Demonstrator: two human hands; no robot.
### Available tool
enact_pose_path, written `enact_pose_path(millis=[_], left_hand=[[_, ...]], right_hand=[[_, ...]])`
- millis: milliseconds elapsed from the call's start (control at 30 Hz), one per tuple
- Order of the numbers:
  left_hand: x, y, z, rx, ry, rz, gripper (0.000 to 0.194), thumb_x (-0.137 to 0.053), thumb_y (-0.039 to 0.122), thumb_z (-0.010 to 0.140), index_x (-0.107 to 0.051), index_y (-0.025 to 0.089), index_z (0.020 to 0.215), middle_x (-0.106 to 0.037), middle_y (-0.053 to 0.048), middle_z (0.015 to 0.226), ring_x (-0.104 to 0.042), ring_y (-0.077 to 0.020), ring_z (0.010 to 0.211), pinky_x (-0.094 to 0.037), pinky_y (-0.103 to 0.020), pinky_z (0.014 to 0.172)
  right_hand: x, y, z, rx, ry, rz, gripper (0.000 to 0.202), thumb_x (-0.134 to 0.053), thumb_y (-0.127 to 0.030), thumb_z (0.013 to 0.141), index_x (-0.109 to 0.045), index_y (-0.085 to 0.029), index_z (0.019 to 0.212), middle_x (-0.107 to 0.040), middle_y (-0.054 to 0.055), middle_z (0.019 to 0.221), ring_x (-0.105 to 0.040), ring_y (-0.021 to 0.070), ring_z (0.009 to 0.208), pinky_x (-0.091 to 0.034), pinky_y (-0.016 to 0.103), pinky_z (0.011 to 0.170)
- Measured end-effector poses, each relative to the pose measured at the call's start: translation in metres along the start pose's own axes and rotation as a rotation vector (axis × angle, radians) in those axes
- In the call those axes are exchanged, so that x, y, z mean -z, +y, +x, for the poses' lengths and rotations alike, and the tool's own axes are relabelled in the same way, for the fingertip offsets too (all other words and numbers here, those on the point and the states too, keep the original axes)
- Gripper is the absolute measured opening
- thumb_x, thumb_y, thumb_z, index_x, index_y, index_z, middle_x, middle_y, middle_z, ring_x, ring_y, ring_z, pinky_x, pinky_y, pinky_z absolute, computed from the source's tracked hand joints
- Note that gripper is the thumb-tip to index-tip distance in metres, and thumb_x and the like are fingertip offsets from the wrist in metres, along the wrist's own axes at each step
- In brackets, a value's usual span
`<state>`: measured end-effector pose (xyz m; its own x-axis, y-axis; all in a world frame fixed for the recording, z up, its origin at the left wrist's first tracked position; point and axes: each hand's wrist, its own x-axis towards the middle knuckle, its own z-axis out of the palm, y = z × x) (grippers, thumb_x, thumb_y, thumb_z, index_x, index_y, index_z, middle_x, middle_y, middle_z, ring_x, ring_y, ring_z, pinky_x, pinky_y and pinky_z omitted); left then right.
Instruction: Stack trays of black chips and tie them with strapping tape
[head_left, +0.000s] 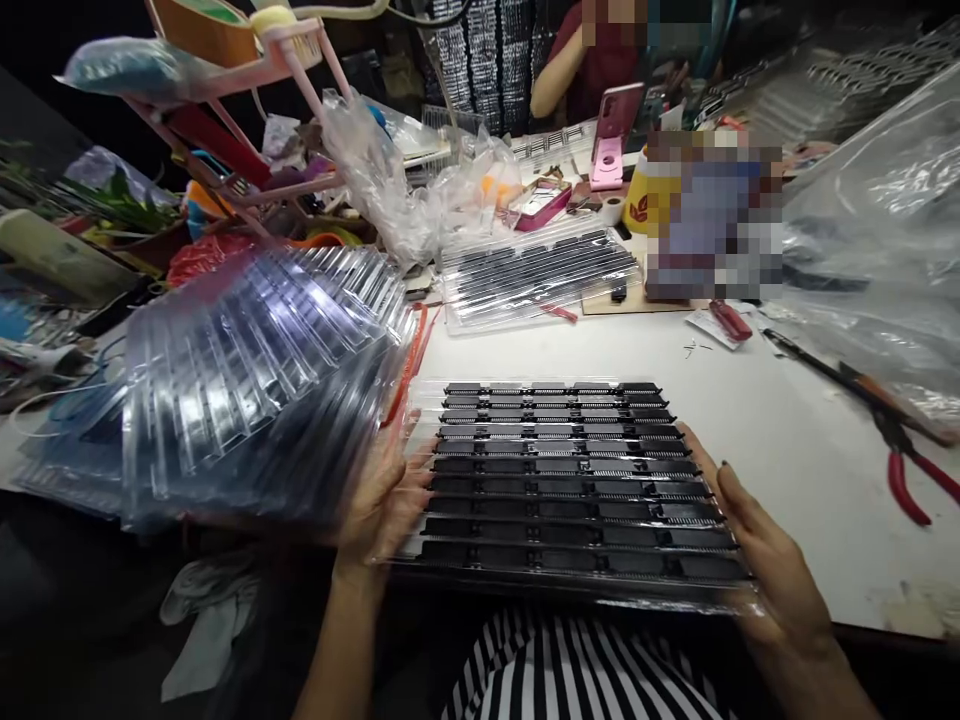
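Between my two hands is a clear plastic tray (585, 590) with several rows of black toothed parts (562, 468) that look like chips or small combs. My left hand (381, 498) grips its left edge, slightly blurred, with some fingers seen through the plastic. My right hand (776, 550) is closed round the right edge, thumb up and the other fingers partly hidden underneath. The tray is tilted at the front edge of the white table (517, 350), above my lap. Left of it lies a fanned stack of ribbed clear plastic trays (247, 350), close to my left hand.
Another clear tray of black parts (536, 270) lies farther back. Red-handled pliers (900, 460) and a red tool (729, 322) lie at right. A pink rack (300, 60) and plastic bags (382, 180) crowd the back left. A person (574, 70) sits opposite.
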<state>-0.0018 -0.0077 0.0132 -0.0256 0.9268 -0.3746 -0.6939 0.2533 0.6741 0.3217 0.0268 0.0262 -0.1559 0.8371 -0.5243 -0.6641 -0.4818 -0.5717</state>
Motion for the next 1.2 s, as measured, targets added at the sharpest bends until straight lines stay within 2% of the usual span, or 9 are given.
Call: enact_pose_path(millis=[133, 300, 567, 867, 1200], left_hand=[[-0.005, -0.003, 0.002, 0.01, 0.034, 0.071, 0.059, -0.05, 0.021, 0.088, -0.028, 0.032, 0.141, -0.059, -0.01, 0.119, -0.064, -0.0188, 0.09, -0.054, -0.029, 0.072], [-0.008, -0.005, 0.003, 0.045, 0.106, 0.073, 0.057, -0.05, 0.027, 0.087, -0.03, 0.032, 0.141, -0.061, -0.009, 0.118, -0.06, -0.0248, 0.103, -0.049, -0.042, 0.09], [-0.009, -0.008, 0.002, 0.068, 0.205, 0.082, 0.055, -0.05, 0.033, 0.087, -0.033, 0.033, 0.139, -0.061, -0.006, 0.119, -0.056, -0.0271, 0.112, -0.044, -0.045, 0.097], [-0.012, -0.009, 0.007, 0.053, 0.208, 0.102, 0.052, -0.049, 0.039, 0.087, -0.038, 0.031, 0.137, -0.062, -0.007, 0.118, -0.057, -0.0262, 0.109, -0.046, -0.043, 0.094], [-0.008, -0.007, 0.004, 0.0, 0.069, 0.077, 0.061, -0.054, 0.033, 0.086, -0.029, 0.029, 0.141, -0.062, -0.012, 0.115, -0.065, -0.0239, 0.09, -0.053, -0.039, 0.078]], right_hand=[[0.001, 0.0, 0.001, -0.01, -0.031, 0.042, 0.043, -0.043, -0.036, 0.094, -0.039, -0.035, 0.136, -0.042, -0.006, 0.139, -0.04, 0.0173, 0.127, -0.032, 0.037, 0.108], [0.001, 0.0, 0.002, 0.012, -0.082, 0.073, 0.043, -0.04, -0.03, 0.095, -0.036, -0.035, 0.138, -0.039, -0.007, 0.141, -0.037, 0.0154, 0.129, -0.03, 0.034, 0.109], [0.001, -0.002, 0.001, 0.04, -0.14, 0.105, 0.043, -0.034, -0.026, 0.096, -0.036, -0.037, 0.138, -0.041, -0.008, 0.14, -0.036, 0.0153, 0.129, -0.026, 0.036, 0.111], [0.002, -0.002, 0.001, 0.038, -0.118, 0.086, 0.043, -0.034, -0.025, 0.096, -0.037, -0.037, 0.137, -0.043, -0.006, 0.139, -0.041, 0.0153, 0.126, -0.027, 0.037, 0.109], [0.007, -0.003, -0.002, -0.024, -0.032, 0.098, 0.047, -0.038, -0.02, 0.094, -0.035, -0.041, 0.136, -0.051, -0.006, 0.131, -0.055, 0.0132, 0.112, -0.04, 0.034, 0.103]])
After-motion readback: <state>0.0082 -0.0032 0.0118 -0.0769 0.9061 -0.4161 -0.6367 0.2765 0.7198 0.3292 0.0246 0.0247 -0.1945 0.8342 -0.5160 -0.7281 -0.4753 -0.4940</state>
